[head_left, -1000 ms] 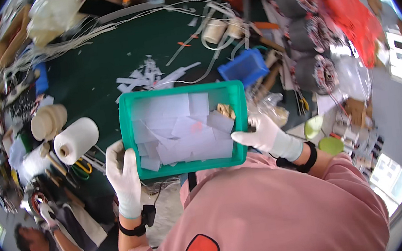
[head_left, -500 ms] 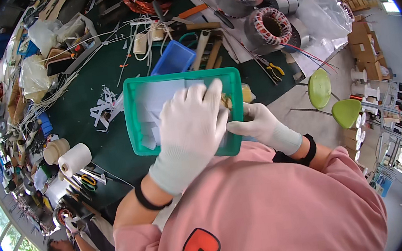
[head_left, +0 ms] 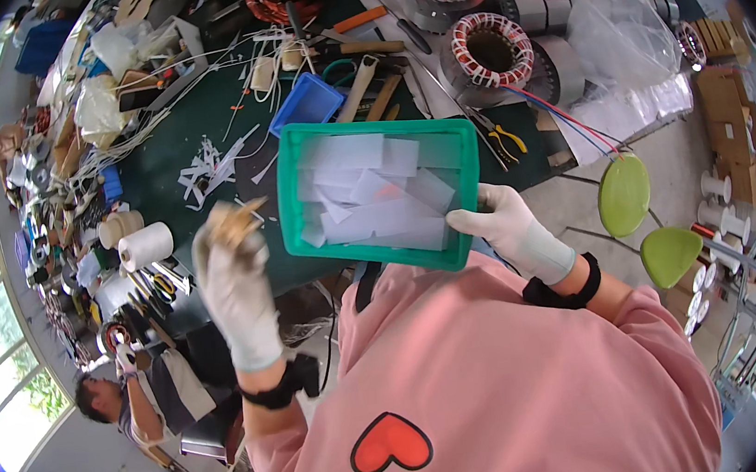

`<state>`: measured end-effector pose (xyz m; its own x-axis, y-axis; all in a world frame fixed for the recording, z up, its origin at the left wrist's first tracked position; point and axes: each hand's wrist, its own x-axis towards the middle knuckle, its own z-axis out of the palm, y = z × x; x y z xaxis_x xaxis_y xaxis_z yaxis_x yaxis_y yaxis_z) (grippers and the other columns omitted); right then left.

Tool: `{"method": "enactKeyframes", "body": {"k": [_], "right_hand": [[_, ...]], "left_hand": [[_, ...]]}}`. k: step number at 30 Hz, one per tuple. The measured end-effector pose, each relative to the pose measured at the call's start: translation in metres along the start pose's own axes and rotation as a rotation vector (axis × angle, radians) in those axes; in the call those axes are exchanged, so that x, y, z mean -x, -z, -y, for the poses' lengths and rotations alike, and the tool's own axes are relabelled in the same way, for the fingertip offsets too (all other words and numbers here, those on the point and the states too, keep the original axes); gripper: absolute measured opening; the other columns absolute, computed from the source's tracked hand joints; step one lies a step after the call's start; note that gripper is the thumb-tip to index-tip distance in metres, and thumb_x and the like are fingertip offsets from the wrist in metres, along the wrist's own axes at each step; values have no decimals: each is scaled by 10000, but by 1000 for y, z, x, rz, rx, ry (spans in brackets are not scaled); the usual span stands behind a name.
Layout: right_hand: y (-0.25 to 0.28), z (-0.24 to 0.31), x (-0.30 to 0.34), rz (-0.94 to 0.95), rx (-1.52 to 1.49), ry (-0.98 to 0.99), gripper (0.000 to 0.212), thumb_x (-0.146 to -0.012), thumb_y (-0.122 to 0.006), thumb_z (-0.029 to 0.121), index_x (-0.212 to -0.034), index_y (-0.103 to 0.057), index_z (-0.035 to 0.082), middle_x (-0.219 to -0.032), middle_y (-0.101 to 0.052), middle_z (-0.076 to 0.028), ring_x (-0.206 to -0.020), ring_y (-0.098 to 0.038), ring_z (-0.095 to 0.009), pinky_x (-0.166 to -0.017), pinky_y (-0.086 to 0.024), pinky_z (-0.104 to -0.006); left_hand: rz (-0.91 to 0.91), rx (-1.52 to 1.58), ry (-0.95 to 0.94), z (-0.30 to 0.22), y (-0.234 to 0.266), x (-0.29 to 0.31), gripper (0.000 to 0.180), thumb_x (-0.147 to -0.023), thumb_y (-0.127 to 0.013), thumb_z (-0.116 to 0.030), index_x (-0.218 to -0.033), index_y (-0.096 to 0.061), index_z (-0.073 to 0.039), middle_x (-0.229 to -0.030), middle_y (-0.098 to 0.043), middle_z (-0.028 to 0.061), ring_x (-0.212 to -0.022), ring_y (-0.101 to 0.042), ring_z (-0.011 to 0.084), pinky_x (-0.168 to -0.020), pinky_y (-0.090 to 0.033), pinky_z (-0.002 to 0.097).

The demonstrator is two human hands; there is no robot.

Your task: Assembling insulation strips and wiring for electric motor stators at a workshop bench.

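Note:
My right hand (head_left: 516, 237), in a white glove, grips the right end of a green plastic bin (head_left: 371, 257) with the thumb over its rim. Inside lie several loose white paper pieces (head_left: 355, 153), some overlapping. To the left of the bin, my gloved left hand (head_left: 241, 298) is raised and closed around a small bunch of tan-brown pieces (head_left: 235, 222). Motion smears this bunch and the fingertips, so its exact kind is unclear.
Behind the bin are a blue tray (head_left: 307, 104), hand tools and wound stators (head_left: 492, 50). Yellow-handled pliers (head_left: 507, 139) lie at right. White paper strips (head_left: 207, 171) and a thread cone (head_left: 146, 246) are at left. Green stools (head_left: 625, 196) stand right; a co-worker (head_left: 136, 403) sits lower left.
My left hand has come out of the bin and moved left, carrying the tan-brown pieces. The bin, still in my right hand, has shifted slightly right, and the papers in it are uncovered.

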<state>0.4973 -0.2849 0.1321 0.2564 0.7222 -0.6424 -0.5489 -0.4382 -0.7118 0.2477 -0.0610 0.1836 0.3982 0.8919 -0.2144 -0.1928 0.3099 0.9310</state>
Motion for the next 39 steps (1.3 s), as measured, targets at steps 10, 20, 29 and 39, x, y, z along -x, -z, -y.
{"method": "enactKeyframes", "body": {"k": [10,20,29,39], "right_hand": [[-29,7,-17,24,101,-14,238,-901,-725,87,-1113,-694,-18,-991,-691,2,-872,-594,-56,-819,-501,-248],[-94,4,-34,119,209,-90,280,-894,-730,104,-1133,-694,-38,-1015,-698,-21,-884,-603,-79,-848,-506,-262],[-98,0,-27,92,259,-97,286,-906,-725,137,-1130,-680,-36,-1005,-704,-31,-889,-605,-81,-854,-523,-282],[-93,-1,-23,84,286,-80,275,-905,-716,128,-1127,-676,-30,-987,-693,-12,-878,-598,-66,-833,-520,-268]], "left_hand": [[-196,-1100,-104,-11,76,43,348,-894,-682,-82,-1227,-660,15,-1237,-665,180,-1126,-647,290,-994,-493,374],[711,-1657,-472,10,20,-20,311,-810,-737,-156,-1118,-691,-167,-1147,-642,33,-1069,-618,279,-863,-522,426],[744,-1414,-147,-5,41,-1,246,-878,-674,-165,-1119,-687,-123,-954,-634,88,-919,-644,300,-794,-524,402],[883,-1242,-60,0,46,1,128,-895,-688,-185,-954,-756,-94,-881,-643,99,-821,-658,300,-721,-526,393]]}}
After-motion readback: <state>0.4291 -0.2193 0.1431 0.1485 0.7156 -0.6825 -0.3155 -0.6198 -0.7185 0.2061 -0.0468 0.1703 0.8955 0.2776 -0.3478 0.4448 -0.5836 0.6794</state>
